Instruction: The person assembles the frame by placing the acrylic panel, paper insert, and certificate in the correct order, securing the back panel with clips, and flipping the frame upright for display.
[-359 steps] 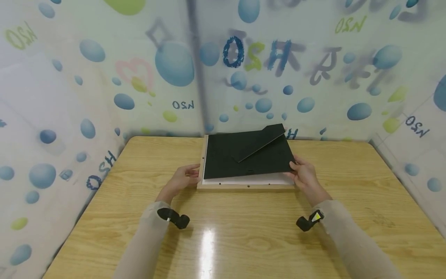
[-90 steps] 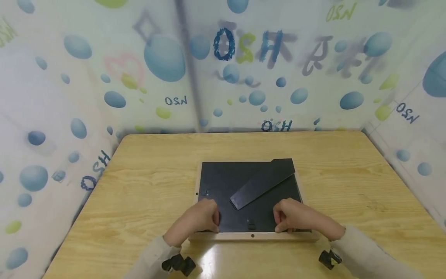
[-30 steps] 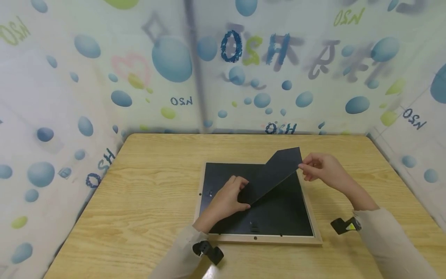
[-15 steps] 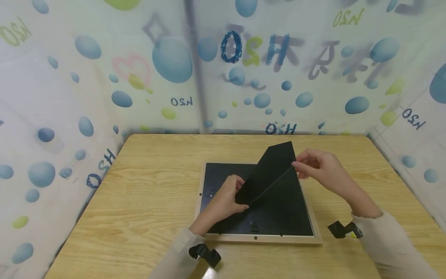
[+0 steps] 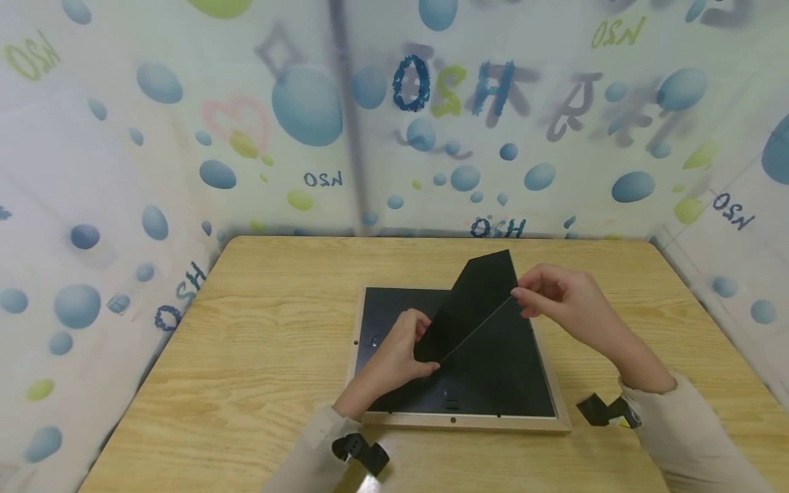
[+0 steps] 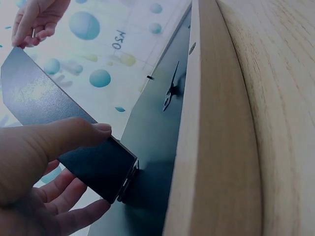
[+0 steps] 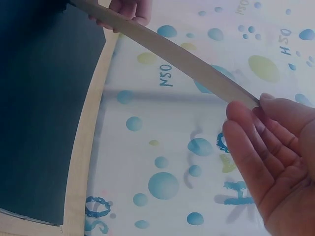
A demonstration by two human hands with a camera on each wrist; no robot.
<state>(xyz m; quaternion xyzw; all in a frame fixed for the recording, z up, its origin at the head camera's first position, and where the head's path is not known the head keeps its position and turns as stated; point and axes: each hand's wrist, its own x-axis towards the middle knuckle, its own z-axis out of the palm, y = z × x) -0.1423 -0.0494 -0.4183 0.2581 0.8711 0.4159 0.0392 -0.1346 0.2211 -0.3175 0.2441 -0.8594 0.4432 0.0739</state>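
A wooden picture frame lies face down on the table, its black backing board set inside. From the board rises a black easel stand, tilted up on its hinge. My left hand grips the stand near the hinge; in the left wrist view the thumb lies over the stand and fingers are beneath it. My right hand pinches the edge of the stand's raised wide end between thumb and fingers. The right wrist view shows the stand edge-on, pale along its side.
A metal hanger sticks up from the backing near the frame's left side. Another small fitting sits by the near edge. The wood-grain table meets a patterned curtain behind.
The backing, slanted over the frame 12 seconds ago, later lay flat inside it with both hands at its near edge. Over the last second the stand has tilted higher, my right hand shifting slightly left.
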